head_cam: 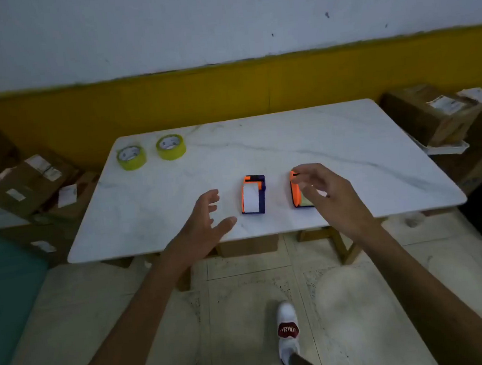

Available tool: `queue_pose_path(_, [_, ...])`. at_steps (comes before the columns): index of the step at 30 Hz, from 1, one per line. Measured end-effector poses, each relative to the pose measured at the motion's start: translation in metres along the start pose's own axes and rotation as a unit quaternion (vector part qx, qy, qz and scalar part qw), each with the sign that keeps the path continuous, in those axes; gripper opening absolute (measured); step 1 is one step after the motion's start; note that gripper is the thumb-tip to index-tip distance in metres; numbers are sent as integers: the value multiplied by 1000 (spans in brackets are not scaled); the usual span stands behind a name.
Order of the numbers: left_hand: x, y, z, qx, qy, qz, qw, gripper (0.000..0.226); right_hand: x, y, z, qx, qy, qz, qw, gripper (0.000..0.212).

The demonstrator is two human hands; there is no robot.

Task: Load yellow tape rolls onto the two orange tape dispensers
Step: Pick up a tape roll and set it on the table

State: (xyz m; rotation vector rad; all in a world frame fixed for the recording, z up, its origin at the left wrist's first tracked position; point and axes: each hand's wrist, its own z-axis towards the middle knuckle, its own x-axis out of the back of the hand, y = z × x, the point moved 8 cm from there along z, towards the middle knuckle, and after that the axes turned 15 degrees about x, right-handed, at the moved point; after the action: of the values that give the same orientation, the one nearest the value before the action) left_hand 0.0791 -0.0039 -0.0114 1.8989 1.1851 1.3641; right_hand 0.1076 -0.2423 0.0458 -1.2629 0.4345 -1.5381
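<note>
Two orange and blue tape dispensers lie on the white marble table (318, 145). The left dispenser (253, 194) is in the open; the right dispenser (295, 188) is partly covered by my right hand (327, 194), which hovers over it with fingers spread. My left hand (205, 218) is open, fingers apart, just left of the left dispenser and holding nothing. Two yellow tape rolls sit at the table's far left corner: one roll (131, 157) nearer the edge, the other roll (171, 147) to its right.
Cardboard boxes (36, 181) are stacked on the floor left of the table, and more boxes (433, 113) stand at the right. A wall with a yellow lower band runs behind. My white shoe (288, 330) is on the tiled floor below the table's near edge.
</note>
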Motion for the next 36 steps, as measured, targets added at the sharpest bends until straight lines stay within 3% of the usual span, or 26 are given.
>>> queue_pose_path(3, [-2,12,62,13,18,-40,999,64,-7,45,52,-15,-17,19,1000,25])
queue_pose_path(8, [-29,-3,140,119,19,-94,988,59,-42,115,106,-86,-82,76,990,27])
queue_pose_path(10, [-44,-20,163,179,45,-56,981,63,-67,146,111,-141,-141,94,975,29])
queue_pose_path(13, [-68,-48,181,280,44,93,955,75,-112,187,94,-208,-305,32,929,36])
queue_pose_path(15, [-85,-56,188,321,-19,25,947,63,-136,198,86,-188,-363,-22,912,42])
queue_pose_path(18, [-83,-49,202,290,-5,-29,957,32,-152,201,98,-160,-313,-38,935,18])
queue_pose_path(22, [-74,-38,211,234,22,-42,971,16,-139,207,119,-187,-254,-52,948,26])
queue_pose_path(27, [-74,-62,221,282,4,-53,958,13,-87,219,140,-193,-192,-107,956,22])
queue_pose_path(29, [-79,-66,221,291,-37,-67,954,21,-76,216,156,-179,-173,-80,965,22])
queue_pose_path(31, [-67,-63,220,255,-24,-41,966,53,-78,202,177,-172,-158,4,972,4])
queue_pose_path(34, [-15,-47,217,176,63,-71,980,108,-104,163,213,-121,-161,76,977,22])
queue_pose_path(36, [20,-38,221,113,69,-89,987,120,-141,142,233,-110,-196,137,965,25])
